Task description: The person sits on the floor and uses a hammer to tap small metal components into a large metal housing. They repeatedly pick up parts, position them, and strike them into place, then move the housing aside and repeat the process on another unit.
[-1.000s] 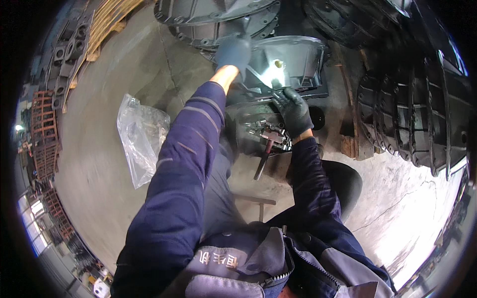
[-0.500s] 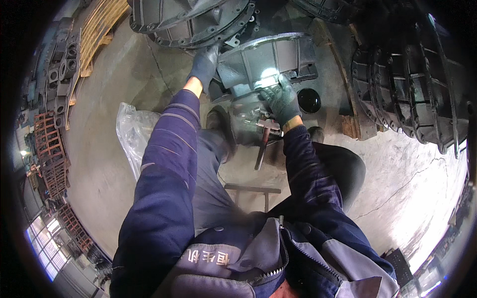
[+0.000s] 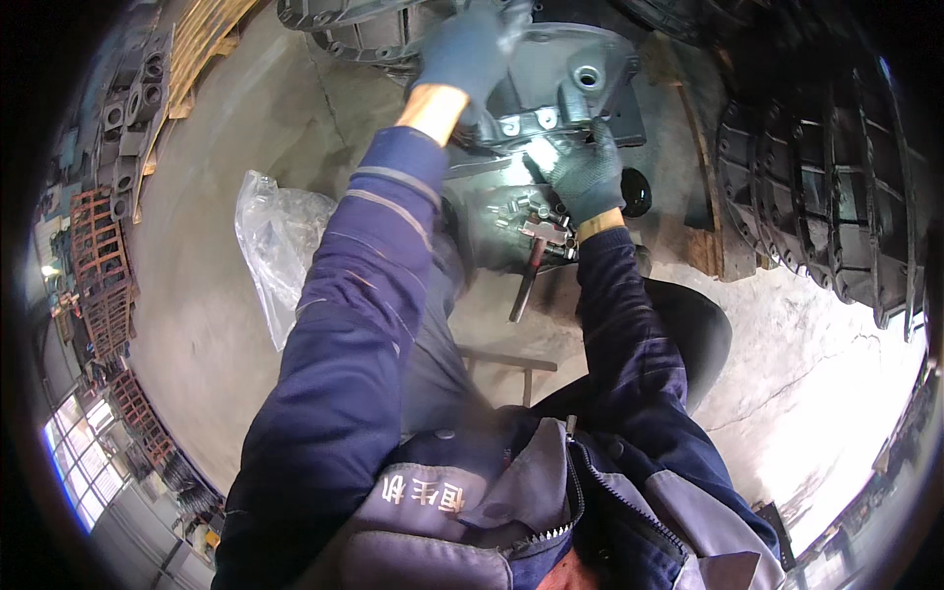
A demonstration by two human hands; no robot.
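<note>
A grey cast-metal housing [image 3: 575, 84] with a round bore stands on the concrete floor in front of me. My left hand [image 3: 462, 49], in a grey glove, rests on its top left edge. My right hand [image 3: 588, 179], in a dark glove, presses against the housing's lower flange by a row of bolts; what it holds is hidden by glare. Just below that hand lies a heap of loose bolts and nuts [image 3: 526, 218], with a hammer [image 3: 528, 275] beside it, handle toward me.
A crumpled clear plastic bag [image 3: 280, 246] lies on the floor at left. Dark ribbed castings [image 3: 816, 187] are stacked at right, another large casting [image 3: 354, 25] at top. A black round seat [image 3: 703, 329] is under me. Wooden boards [image 3: 202, 44] lie upper left.
The view has tilted down, so the housing now sits higher in the picture. My left hand moved right onto the housing's top; my right hand stayed at the flange.
</note>
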